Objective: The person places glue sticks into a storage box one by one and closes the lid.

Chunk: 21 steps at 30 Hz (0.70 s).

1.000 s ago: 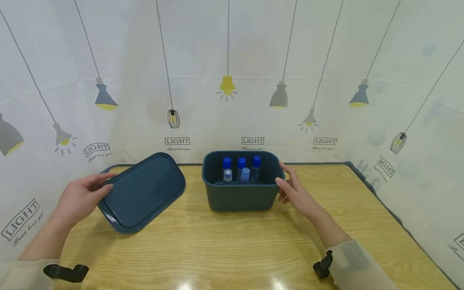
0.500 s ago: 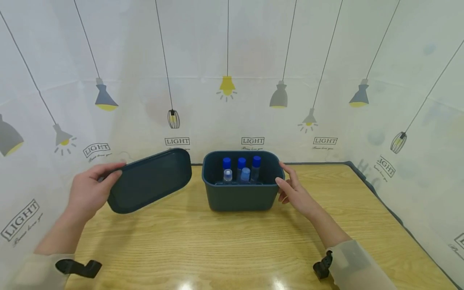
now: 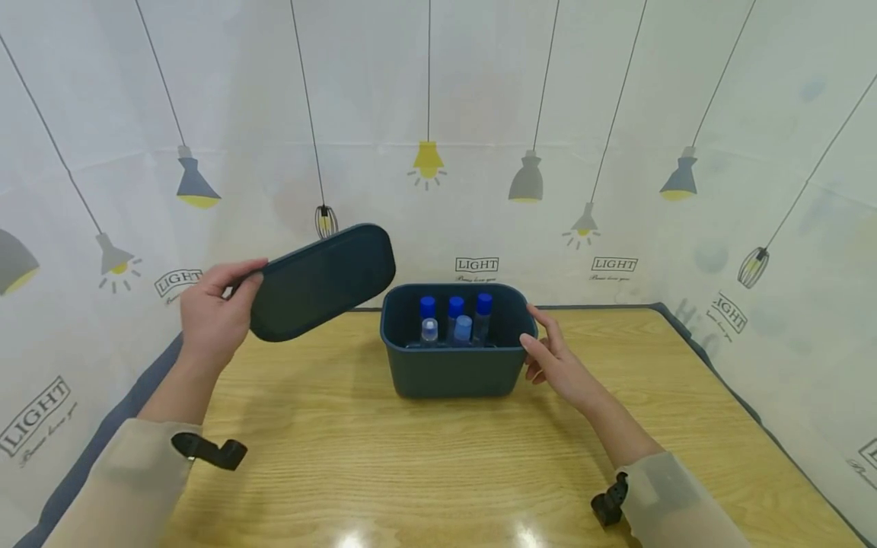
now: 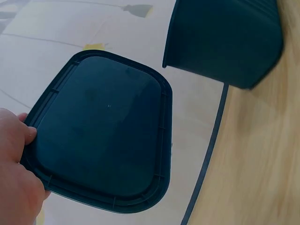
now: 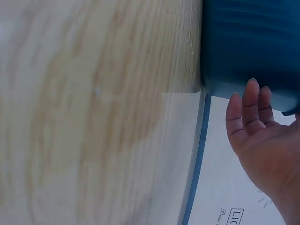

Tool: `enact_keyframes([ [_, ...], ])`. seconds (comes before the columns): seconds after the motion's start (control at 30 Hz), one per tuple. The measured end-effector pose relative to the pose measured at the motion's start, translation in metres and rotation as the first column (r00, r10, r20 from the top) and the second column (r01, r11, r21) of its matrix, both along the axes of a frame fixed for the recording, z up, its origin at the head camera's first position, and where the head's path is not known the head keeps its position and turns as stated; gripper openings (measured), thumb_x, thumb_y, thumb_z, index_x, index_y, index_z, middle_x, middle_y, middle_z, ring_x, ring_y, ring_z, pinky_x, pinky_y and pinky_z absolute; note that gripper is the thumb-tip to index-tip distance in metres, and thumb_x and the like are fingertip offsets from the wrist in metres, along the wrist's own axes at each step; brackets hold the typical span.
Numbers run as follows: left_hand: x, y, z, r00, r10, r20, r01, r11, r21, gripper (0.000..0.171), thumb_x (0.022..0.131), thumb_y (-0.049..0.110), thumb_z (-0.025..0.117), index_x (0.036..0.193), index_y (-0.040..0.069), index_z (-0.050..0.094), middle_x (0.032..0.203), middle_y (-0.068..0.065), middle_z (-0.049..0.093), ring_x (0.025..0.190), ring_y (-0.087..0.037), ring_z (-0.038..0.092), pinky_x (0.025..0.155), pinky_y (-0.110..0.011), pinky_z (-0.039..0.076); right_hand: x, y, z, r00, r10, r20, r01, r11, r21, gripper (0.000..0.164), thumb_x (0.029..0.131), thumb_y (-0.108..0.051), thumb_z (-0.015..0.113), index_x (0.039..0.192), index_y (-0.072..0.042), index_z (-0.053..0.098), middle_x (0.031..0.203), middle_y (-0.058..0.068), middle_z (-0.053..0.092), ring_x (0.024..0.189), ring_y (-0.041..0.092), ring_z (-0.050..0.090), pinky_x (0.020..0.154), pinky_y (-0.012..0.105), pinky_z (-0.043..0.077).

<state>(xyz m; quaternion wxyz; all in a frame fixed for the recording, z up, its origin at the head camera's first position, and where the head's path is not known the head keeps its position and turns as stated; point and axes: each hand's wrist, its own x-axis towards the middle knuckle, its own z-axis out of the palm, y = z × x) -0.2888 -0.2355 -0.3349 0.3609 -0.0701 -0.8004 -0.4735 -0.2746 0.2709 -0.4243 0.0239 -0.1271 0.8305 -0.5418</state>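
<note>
A dark blue-green lid hangs tilted in the air, left of a matching storage bin. My left hand pinches the lid's left end between thumb and fingers. Its ridged underside shows in the left wrist view, where the bin stands beyond it. The bin is uncovered on the table. Inside stand several small clear bottles with blue or clear caps; their lower parts are hidden by the front wall. My right hand holds the bin's right end, thumb at the rim and fingers against the outer wall.
The wooden table ends at a dark edging strip behind the bin. A white curtain printed with lamps surrounds the back and sides. A black wrist mount sits on the left sleeve and another mount on the right.
My left hand has raised the lid and carried it right towards the bin, tipping it so its underside turned from upright view to a steeper slant. The right hand and bin stayed put.
</note>
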Motion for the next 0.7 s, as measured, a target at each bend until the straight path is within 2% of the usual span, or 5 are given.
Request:
enact_keyframes([
  [0.1,-0.011,0.017,0.005,0.998,-0.050,-0.037,0.051,0.998,0.039,0.022,0.108,0.010,0.070,0.125,0.011,0.084,0.108,0.028,0.068,0.108,0.011,0.062,0.090,-0.009,0.048,0.000,0.000,0.000,1.000,0.000,0.002,0.000,1.000,-0.002,0.067,0.120,-0.041,0.043,0.177,-0.035,0.008,0.106,0.025,0.057,0.088,0.037,0.067,0.081,0.040,0.058],
  [0.2,-0.021,0.035,0.008,0.992,-0.109,-0.064,0.114,0.991,0.073,0.022,0.108,0.008,0.070,0.124,0.009,0.085,0.113,0.009,0.076,0.109,0.009,0.064,0.093,-0.011,0.050,0.000,0.000,0.001,1.000,0.002,0.003,-0.002,1.000,-0.003,0.067,0.120,-0.041,0.043,0.177,-0.035,0.008,0.106,0.025,0.057,0.088,0.037,0.067,0.082,0.040,0.058],
  [0.33,-0.033,0.060,0.011,0.985,-0.153,-0.080,0.158,0.986,0.061,0.022,0.108,0.007,0.070,0.124,0.010,0.085,0.121,-0.011,0.079,0.112,0.006,0.065,0.097,-0.011,0.050,0.001,0.000,0.002,1.000,-0.004,0.005,0.004,1.000,-0.002,0.067,0.120,-0.042,0.042,0.177,-0.037,0.009,0.106,0.023,0.057,0.089,0.036,0.067,0.082,0.040,0.058],
  [0.57,-0.048,0.098,0.015,0.965,-0.227,-0.132,0.233,0.972,0.030,0.022,0.108,0.005,0.069,0.122,0.008,0.085,0.120,-0.014,0.079,0.115,-0.017,0.069,0.098,-0.013,0.049,0.002,-0.002,0.004,1.000,-0.009,0.013,0.009,1.000,-0.006,0.067,0.120,-0.042,0.043,0.177,-0.036,0.008,0.105,0.023,0.058,0.089,0.036,0.067,0.082,0.042,0.058],
  [0.7,-0.052,0.114,0.017,0.946,-0.287,-0.152,0.294,0.955,0.025,0.021,0.107,0.004,0.069,0.121,0.007,0.085,0.119,-0.015,0.079,0.115,-0.021,0.069,0.099,-0.016,0.049,0.003,-0.002,0.003,1.000,-0.016,0.015,0.016,1.000,0.001,0.067,0.120,-0.043,0.042,0.177,-0.037,0.008,0.106,0.023,0.058,0.089,0.035,0.067,0.083,0.042,0.058],
])
